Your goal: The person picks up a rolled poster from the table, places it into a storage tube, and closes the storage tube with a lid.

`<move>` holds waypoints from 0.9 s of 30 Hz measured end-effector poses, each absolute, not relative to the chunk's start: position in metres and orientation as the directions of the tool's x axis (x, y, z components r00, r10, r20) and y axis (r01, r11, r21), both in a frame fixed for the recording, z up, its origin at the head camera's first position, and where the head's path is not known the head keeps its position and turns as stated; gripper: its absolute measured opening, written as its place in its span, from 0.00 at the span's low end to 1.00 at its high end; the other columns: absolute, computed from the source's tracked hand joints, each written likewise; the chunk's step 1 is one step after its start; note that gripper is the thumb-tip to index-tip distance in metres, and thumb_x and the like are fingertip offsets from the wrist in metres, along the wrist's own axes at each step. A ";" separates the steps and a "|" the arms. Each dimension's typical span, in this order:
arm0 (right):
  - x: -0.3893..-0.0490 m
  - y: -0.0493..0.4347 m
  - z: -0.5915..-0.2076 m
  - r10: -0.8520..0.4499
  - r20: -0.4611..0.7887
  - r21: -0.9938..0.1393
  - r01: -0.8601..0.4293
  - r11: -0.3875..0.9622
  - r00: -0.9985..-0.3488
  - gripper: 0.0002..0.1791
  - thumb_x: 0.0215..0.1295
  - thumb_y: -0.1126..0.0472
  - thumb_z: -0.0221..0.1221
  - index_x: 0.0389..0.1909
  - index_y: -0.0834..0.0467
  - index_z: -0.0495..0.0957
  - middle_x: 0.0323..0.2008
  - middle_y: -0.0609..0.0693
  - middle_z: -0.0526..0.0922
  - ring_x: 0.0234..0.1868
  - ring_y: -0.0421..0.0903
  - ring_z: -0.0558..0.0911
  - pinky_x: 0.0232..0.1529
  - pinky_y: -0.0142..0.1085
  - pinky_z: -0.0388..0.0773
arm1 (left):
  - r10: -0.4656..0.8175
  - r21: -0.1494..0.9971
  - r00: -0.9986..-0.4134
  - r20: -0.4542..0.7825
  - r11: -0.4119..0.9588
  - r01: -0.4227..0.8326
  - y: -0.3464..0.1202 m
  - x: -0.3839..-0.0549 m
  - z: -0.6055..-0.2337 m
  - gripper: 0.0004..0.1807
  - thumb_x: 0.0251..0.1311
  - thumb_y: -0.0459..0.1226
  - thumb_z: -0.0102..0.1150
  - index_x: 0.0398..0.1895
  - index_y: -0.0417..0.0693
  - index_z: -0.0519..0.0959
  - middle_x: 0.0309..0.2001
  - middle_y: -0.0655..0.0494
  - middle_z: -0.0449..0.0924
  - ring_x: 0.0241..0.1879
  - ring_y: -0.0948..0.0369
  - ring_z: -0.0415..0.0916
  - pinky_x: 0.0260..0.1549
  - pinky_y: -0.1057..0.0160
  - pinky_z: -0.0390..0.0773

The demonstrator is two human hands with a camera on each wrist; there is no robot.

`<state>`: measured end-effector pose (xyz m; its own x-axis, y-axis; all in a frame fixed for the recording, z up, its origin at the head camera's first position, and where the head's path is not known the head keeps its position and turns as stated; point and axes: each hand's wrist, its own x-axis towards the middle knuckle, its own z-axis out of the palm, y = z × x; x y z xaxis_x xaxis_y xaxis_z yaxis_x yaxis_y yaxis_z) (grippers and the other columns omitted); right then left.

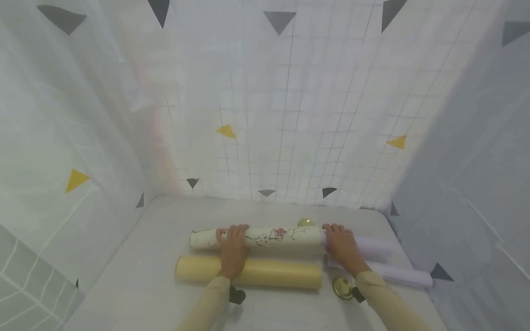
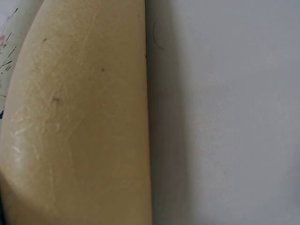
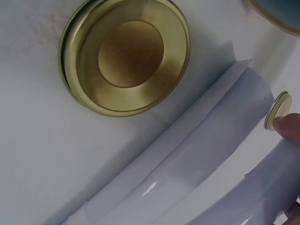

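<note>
In the head view my left hand (image 1: 233, 253) grips a cream tube with a plum-blossom print (image 1: 281, 236), fingers over its far side. A yellow tube (image 1: 281, 273) lies nearer, beneath my left wrist; the left wrist view shows its surface close up. My right hand (image 1: 342, 246) holds a pale lilac roll (image 1: 374, 244) near the cream tube's right end. It hides whether the roll goes inside. In the right wrist view my thumb (image 3: 288, 125) is at a small gold lid (image 3: 280, 110); whether they touch, I cannot tell. A second lilac roll (image 3: 187, 159) lies alongside.
A round gold lid (image 1: 342, 288) lies on the white surface (image 1: 136, 276) below my right wrist. Another gold lid (image 1: 305, 222) shows partly behind the cream tube. White curtain-like sheets (image 1: 265, 92) with grey and yellow triangles rise at the back and sides.
</note>
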<state>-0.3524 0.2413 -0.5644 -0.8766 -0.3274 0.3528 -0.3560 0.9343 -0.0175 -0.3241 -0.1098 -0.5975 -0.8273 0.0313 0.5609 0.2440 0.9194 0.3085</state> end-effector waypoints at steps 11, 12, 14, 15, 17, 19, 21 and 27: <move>-0.372 0.229 -0.547 -0.363 0.350 -0.051 -0.404 0.913 -0.864 0.38 0.46 0.69 0.74 0.63 0.63 0.73 0.51 0.62 0.84 0.53 0.62 0.81 0.57 0.61 0.77 | 0.006 0.331 -0.830 0.558 0.915 0.230 -0.111 -0.338 -0.584 0.40 0.39 0.30 0.80 0.62 0.49 0.76 0.59 0.50 0.83 0.63 0.47 0.76 0.71 0.23 0.51; -0.370 0.229 -0.547 -0.373 0.359 -0.056 -0.418 0.907 -0.856 0.38 0.45 0.69 0.74 0.62 0.63 0.73 0.50 0.62 0.84 0.53 0.62 0.81 0.56 0.61 0.78 | 0.006 0.332 -0.833 0.554 0.916 0.228 -0.111 -0.336 -0.584 0.40 0.39 0.30 0.81 0.62 0.49 0.76 0.59 0.50 0.83 0.63 0.47 0.76 0.71 0.23 0.51; -0.366 0.228 -0.548 -0.392 0.378 -0.063 -0.445 0.893 -0.839 0.38 0.44 0.70 0.74 0.61 0.63 0.74 0.49 0.62 0.84 0.52 0.62 0.82 0.57 0.61 0.78 | 0.004 0.339 -0.839 0.544 0.914 0.224 -0.110 -0.334 -0.587 0.40 0.39 0.30 0.81 0.62 0.50 0.76 0.59 0.50 0.83 0.63 0.48 0.76 0.71 0.23 0.51; -0.364 0.228 -0.549 -0.401 0.387 -0.061 -0.457 0.887 -0.830 0.38 0.43 0.70 0.74 0.61 0.63 0.74 0.49 0.62 0.85 0.51 0.61 0.82 0.57 0.61 0.78 | 0.005 0.330 -0.839 0.543 0.918 0.219 -0.109 -0.333 -0.588 0.41 0.39 0.31 0.81 0.62 0.50 0.76 0.59 0.50 0.83 0.63 0.48 0.76 0.72 0.24 0.52; -0.361 0.226 -0.550 -0.413 0.396 -0.067 -0.474 0.878 -0.820 0.39 0.43 0.71 0.75 0.62 0.63 0.73 0.49 0.62 0.85 0.52 0.61 0.82 0.58 0.61 0.77 | 0.010 0.318 -0.839 0.544 0.923 0.218 -0.109 -0.331 -0.590 0.41 0.38 0.30 0.81 0.62 0.50 0.76 0.58 0.51 0.83 0.62 0.49 0.76 0.71 0.25 0.53; -0.359 0.225 -0.553 -0.418 0.401 -0.070 -0.482 0.873 -0.815 0.41 0.43 0.71 0.75 0.63 0.63 0.73 0.50 0.62 0.84 0.52 0.61 0.82 0.59 0.61 0.77 | 0.013 0.317 -0.838 0.545 0.922 0.221 -0.108 -0.330 -0.591 0.42 0.37 0.30 0.81 0.62 0.50 0.76 0.58 0.51 0.83 0.62 0.49 0.76 0.71 0.25 0.53; -0.357 0.225 -0.556 -0.422 0.407 -0.073 -0.489 0.869 -0.810 0.41 0.44 0.71 0.76 0.64 0.63 0.72 0.50 0.62 0.84 0.52 0.61 0.82 0.59 0.61 0.77 | 0.017 0.313 -0.842 0.539 0.924 0.219 -0.109 -0.329 -0.591 0.42 0.37 0.30 0.81 0.62 0.50 0.76 0.58 0.51 0.83 0.62 0.49 0.76 0.71 0.25 0.52; -0.354 0.232 -0.567 -0.431 0.405 -0.058 -0.493 0.868 -0.806 0.43 0.42 0.69 0.78 0.64 0.64 0.72 0.53 0.63 0.84 0.55 0.62 0.83 0.60 0.60 0.78 | 0.016 0.321 -0.862 0.506 0.925 0.205 -0.109 -0.325 -0.594 0.41 0.39 0.29 0.80 0.62 0.50 0.75 0.59 0.51 0.83 0.64 0.48 0.75 0.72 0.25 0.51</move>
